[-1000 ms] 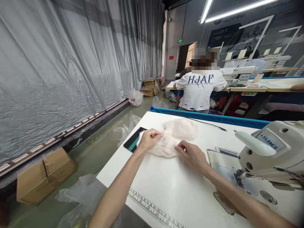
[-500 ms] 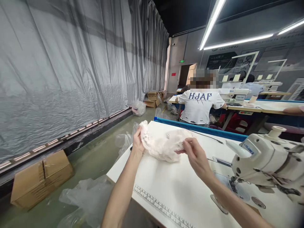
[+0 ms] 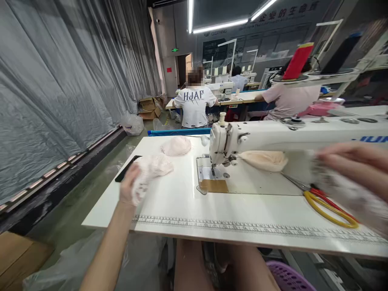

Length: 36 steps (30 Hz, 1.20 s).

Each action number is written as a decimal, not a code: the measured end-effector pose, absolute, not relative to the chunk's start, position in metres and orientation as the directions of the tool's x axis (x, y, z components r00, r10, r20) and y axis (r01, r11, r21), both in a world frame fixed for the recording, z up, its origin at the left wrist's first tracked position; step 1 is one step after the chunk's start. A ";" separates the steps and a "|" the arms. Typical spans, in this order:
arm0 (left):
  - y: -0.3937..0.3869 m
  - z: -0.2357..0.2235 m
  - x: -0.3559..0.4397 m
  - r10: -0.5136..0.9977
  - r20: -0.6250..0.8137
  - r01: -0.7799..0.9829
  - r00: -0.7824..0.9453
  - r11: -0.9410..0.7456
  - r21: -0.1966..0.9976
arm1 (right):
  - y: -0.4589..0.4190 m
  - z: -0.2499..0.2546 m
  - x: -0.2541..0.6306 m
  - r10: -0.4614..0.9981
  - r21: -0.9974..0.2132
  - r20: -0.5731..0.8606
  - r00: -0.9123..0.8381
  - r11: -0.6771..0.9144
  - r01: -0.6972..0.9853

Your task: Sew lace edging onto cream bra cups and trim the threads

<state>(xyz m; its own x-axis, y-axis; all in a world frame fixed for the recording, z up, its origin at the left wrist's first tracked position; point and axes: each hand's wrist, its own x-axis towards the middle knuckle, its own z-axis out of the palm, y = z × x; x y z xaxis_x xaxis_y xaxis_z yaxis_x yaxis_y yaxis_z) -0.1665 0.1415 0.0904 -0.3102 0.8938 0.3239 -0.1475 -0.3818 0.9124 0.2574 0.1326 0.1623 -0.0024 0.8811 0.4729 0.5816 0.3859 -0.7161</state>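
My left hand (image 3: 127, 186) is closed on a pale pink lace piece (image 3: 156, 165) above the left part of the white table. Just behind it lies a rounded pale pink fabric piece (image 3: 177, 145). At the far right, my right hand (image 3: 360, 159), smeared by motion, has its fingers pinched on another whitish lace piece (image 3: 341, 188) that hangs below it. Under that hand are scissors (image 3: 330, 208) with yellow and red handles. A peach fabric bundle (image 3: 265, 160) rests under the arm of the white sewing machine (image 3: 257, 135).
A flat black object (image 3: 125, 169) lies at the table's left edge. A ruler strip (image 3: 212, 225) runs along the front edge. Red thread (image 3: 299, 60) stands above the machine. A co-worker in a white shirt (image 3: 195, 106) sits ahead. Cardboard boxes (image 3: 24, 258) lie on the floor.
The view has swung right, bringing the whole machine and scissors in. My hands have moved apart, the right one far right with lace. The rounded pink piece now lies on the table.
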 end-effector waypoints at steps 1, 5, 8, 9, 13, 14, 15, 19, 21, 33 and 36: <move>0.142 0.090 -0.146 0.937 0.345 0.059 -0.045 -0.343 0.938 | 0.139 0.157 0.249 0.883 -0.680 0.464 -0.067 0.404 0.612; 0.136 0.072 -0.076 0.882 0.223 0.593 0.416 -0.448 0.668 | 0.162 0.097 0.220 0.872 -0.629 0.228 -0.433 0.472 0.618; 0.129 0.055 -0.052 0.806 0.223 0.747 0.548 -0.592 0.303 | 0.165 0.049 0.226 0.777 -0.470 0.323 -0.540 0.627 0.621; 0.128 0.052 -0.048 0.778 0.236 0.737 0.583 -0.628 0.250 | 0.164 0.039 0.230 0.734 -0.408 0.346 -0.585 0.679 0.610; 0.132 0.047 -0.045 0.681 0.216 0.632 0.700 -0.731 0.257 | 0.163 0.023 0.241 0.618 -0.210 0.310 -0.723 0.786 0.581; 0.134 0.047 -0.046 0.675 0.183 0.626 0.715 -0.734 0.263 | 0.164 0.022 0.242 0.614 -0.175 0.289 -0.735 0.788 0.590; 0.137 0.046 -0.048 0.676 0.141 0.632 0.723 -0.730 0.259 | 0.165 0.021 0.243 0.616 -0.144 0.273 -0.739 0.786 0.601; 0.142 0.045 -0.056 0.672 0.019 0.654 0.741 -0.727 0.209 | 0.169 0.018 0.245 0.632 -0.119 0.191 -0.751 0.774 0.622; 0.144 0.048 -0.060 0.643 -0.007 0.630 0.766 -0.748 0.209 | 0.171 0.019 0.246 0.632 -0.177 0.126 -0.765 0.773 0.609; 0.151 0.053 -0.055 0.579 -0.020 0.573 0.815 -0.801 0.171 | 0.178 0.040 0.249 0.607 -0.275 0.057 -0.793 0.773 0.572; 0.152 0.033 -0.061 0.536 0.122 0.531 0.835 -0.844 0.074 | 0.212 0.053 0.270 0.697 -0.145 0.273 -0.662 0.711 0.688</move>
<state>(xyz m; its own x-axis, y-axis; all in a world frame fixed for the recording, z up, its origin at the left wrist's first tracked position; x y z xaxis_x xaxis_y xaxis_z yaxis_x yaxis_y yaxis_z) -0.0606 0.1523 0.0333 0.8354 0.5360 0.1218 0.5308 -0.8442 0.0744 0.2703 0.2115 0.0534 -0.6624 0.6975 0.2734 0.6885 0.7106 -0.1450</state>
